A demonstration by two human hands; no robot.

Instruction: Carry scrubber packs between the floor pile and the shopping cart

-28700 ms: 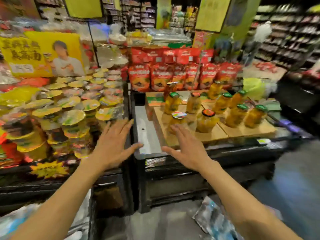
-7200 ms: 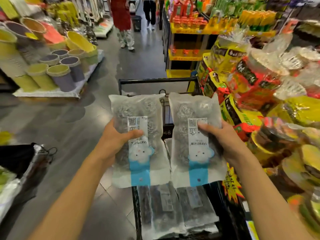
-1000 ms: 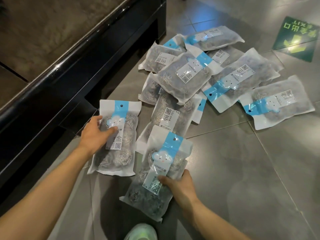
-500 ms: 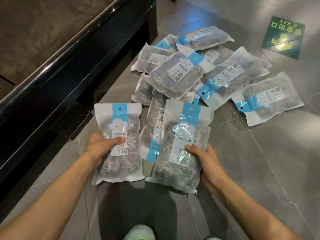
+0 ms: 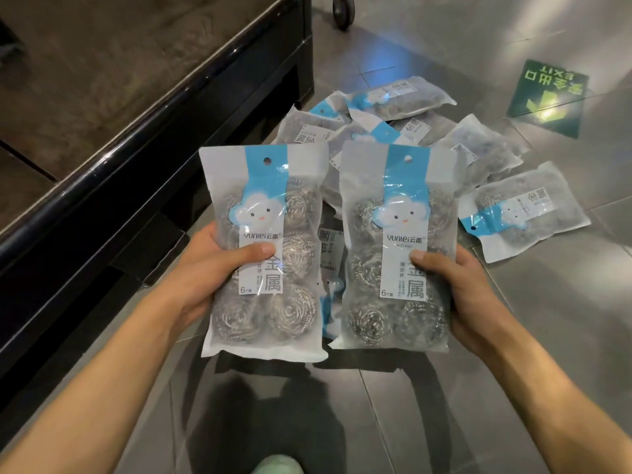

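My left hand (image 5: pixel 208 268) grips a clear packet of steel-wool scourers (image 5: pixel 270 313) with a blue cloud label, thumb across its front. My right hand (image 5: pixel 458 285) grips a second, identical packet (image 5: pixel 393 319) the same way. Both packets are upright, side by side, held above the floor. Behind and under them several more of the same packets (image 5: pixel 526 210) lie scattered on the grey tiled floor, some overlapping and partly hidden by the held ones.
A black display stand (image 5: pixel 143 138) with a dark top runs along the left. A cart wheel (image 5: pixel 342 12) shows at the top. A green exit arrow sticker (image 5: pixel 547 97) is on the floor at right. My shoe tip (image 5: pixel 277 465) is at the bottom edge.
Both hands have lifted their packets off the floor and brought them up closer to the camera, upright and side by side. The pile on the floor has not moved.
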